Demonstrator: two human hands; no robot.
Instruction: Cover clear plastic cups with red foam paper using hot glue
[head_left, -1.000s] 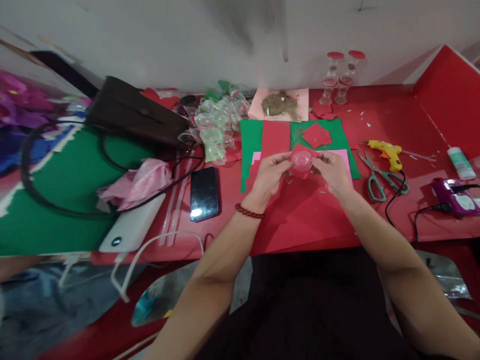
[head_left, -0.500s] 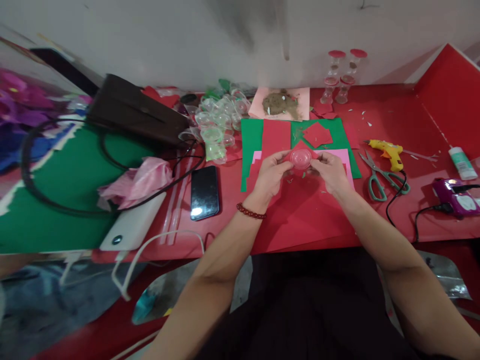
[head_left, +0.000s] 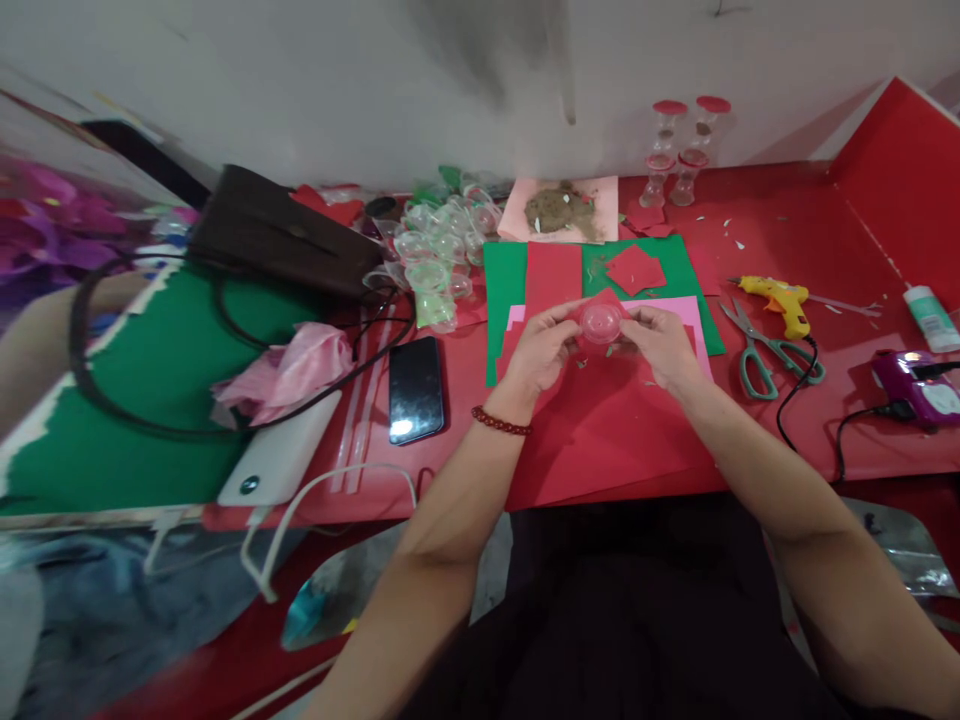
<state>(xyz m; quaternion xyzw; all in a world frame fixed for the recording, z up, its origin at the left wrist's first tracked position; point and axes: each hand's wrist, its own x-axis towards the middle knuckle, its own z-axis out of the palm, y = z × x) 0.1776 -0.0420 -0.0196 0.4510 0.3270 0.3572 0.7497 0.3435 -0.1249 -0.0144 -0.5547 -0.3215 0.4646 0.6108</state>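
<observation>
Between my two hands is a small clear plastic cup (head_left: 602, 322) set against a piece of red paper (head_left: 606, 298), whose corner sticks up past the rim. My left hand (head_left: 546, 345) pinches the cup and paper from the left; a beaded bracelet circles that wrist. From the right, my right hand (head_left: 660, 345) grips the same pair with thumb and fingers. Below lies a large red sheet (head_left: 600, 430) scattered with small scraps. Just beyond my hands, a cut red paper piece (head_left: 636, 268) rests on a green sheet (head_left: 694, 305).
Scissors (head_left: 769, 350), a yellow glue gun (head_left: 776, 300) and a purple power socket (head_left: 915, 388) are at right. Clear cups (head_left: 442, 240) pile up near the wall, beside sand on paper (head_left: 510, 215). A phone (head_left: 416, 390) lies left; another person's arm (head_left: 45, 340) reaches in.
The red paper behind the cup has tilted slightly, while both hands keep their hold. Another person's arm has come in at the far left. The view has shifted a little.
</observation>
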